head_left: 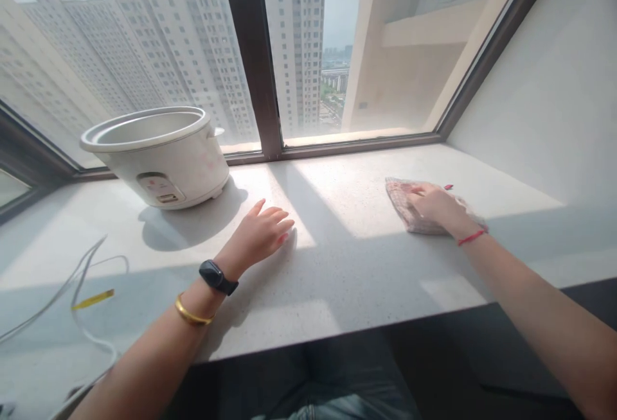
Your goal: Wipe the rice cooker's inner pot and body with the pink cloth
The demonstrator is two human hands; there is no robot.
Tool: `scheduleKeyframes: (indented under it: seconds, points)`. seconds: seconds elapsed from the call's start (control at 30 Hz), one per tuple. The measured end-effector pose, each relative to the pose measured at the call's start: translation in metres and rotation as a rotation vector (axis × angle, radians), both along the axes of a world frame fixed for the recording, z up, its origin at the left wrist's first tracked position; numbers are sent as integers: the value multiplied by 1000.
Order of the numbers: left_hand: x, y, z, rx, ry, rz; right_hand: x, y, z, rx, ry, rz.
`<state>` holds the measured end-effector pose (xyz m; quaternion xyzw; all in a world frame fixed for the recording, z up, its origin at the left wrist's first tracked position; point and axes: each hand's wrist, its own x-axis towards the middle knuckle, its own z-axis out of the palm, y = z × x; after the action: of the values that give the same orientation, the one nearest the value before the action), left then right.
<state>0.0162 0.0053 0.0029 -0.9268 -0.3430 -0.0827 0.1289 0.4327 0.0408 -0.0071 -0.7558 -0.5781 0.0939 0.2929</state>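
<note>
My right hand [434, 206] lies flat, palm down, on a pinkish patterned cloth [403, 204] spread on the pale speckled countertop [347, 272] near the right wall. My left hand [263, 232] rests open on the counter's middle with fingers stretched out, holding nothing, just right of a white rice cooker [161, 153] that stands without a lid by the window. A black band and a gold bangle sit on my left wrist, a red string on my right.
A white power cord [77, 279] with a yellow tag trails over the counter's left part. A dark window frame [255, 67] runs along the back, a white wall [544, 99] closes the right side. The counter's front edge drops to my lap.
</note>
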Motion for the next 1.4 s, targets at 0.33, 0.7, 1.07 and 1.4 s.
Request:
scheduleKeyframes:
  seconds: [0.33, 0.7, 1.07, 1.4]
  points:
    - [13, -16, 3, 152, -44, -82, -131, -35, 12, -104, 283, 504]
    - [12, -36, 14, -108, 62, 584, -171, 4, -10, 150, 489, 436]
    - [-1, -23, 1, -110, 102, 815, -168, -1, -20, 166, 477, 434]
    - [-53, 0, -9, -121, 17, 1004, -168, -3, -20, 137, 451, 435]
